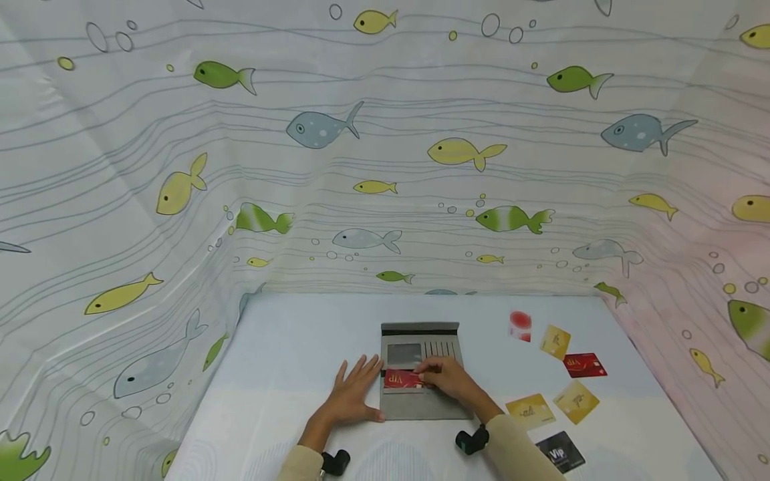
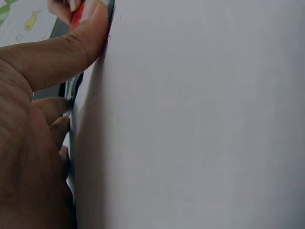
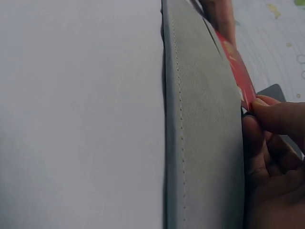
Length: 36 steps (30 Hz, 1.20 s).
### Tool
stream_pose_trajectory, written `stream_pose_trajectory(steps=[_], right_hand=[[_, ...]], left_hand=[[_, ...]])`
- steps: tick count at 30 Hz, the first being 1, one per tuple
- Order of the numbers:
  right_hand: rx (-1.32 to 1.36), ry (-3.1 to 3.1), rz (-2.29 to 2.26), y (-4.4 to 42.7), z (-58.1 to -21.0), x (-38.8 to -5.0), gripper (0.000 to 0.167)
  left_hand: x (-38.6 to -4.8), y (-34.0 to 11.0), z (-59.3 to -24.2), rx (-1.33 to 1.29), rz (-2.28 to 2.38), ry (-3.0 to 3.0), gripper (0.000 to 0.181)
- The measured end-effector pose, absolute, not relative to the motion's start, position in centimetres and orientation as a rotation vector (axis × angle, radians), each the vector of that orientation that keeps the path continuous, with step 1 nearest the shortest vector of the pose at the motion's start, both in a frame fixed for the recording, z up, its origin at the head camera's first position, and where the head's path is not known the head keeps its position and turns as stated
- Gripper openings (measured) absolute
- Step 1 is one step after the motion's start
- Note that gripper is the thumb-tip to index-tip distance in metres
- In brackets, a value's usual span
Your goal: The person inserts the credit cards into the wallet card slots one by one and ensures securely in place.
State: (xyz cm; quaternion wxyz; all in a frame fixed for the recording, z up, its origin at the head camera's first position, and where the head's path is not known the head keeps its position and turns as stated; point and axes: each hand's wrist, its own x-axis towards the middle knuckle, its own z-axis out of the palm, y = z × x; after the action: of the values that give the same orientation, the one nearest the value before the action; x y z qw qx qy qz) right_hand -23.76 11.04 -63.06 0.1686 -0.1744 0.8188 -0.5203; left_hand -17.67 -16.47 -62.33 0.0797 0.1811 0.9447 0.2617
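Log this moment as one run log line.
right-hand grip: pinches red rectangular VIP card at open stitched grey wallet | left-hand grip: at wallet's left edge | loose gold, red, black cards: right of wallet

Head view looking forward and down over table (image 1: 289,347); wrist views peering far from near left and right, close-in, both catching red card (image 1: 400,380).

Plain grey on the wallet (image 1: 415,406), pale dashed stitching (image 3: 181,119) trimming it, and here's a red card (image 1: 400,379) with gold lettering! Three gold cards (image 1: 531,411), a second red card (image 1: 585,365), a black card (image 1: 559,452) lettered white! Beige sleeves (image 1: 517,447), pale blue-white counter (image 1: 301,347), and yellow, green, blue-grey fish all over a white, wavy-lined backdrop (image 1: 337,53)!
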Motion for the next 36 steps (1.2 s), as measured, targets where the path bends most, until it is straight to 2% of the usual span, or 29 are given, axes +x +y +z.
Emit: stream_pose_trajectory(steps=[12, 36], right_hand=[[-0.676, 2.426, -1.299, 10.8, -62.1, -23.9, 0.010], [-0.718, 2.460, -1.304, 11.0, -63.2, -23.1, 0.008]], left_hand=[[-17.8, -16.6, -61.9, 0.573, 0.780, 2.849, 0.115], [-17.6, -16.5, -62.4, 0.550, 0.792, 2.826, 0.115]])
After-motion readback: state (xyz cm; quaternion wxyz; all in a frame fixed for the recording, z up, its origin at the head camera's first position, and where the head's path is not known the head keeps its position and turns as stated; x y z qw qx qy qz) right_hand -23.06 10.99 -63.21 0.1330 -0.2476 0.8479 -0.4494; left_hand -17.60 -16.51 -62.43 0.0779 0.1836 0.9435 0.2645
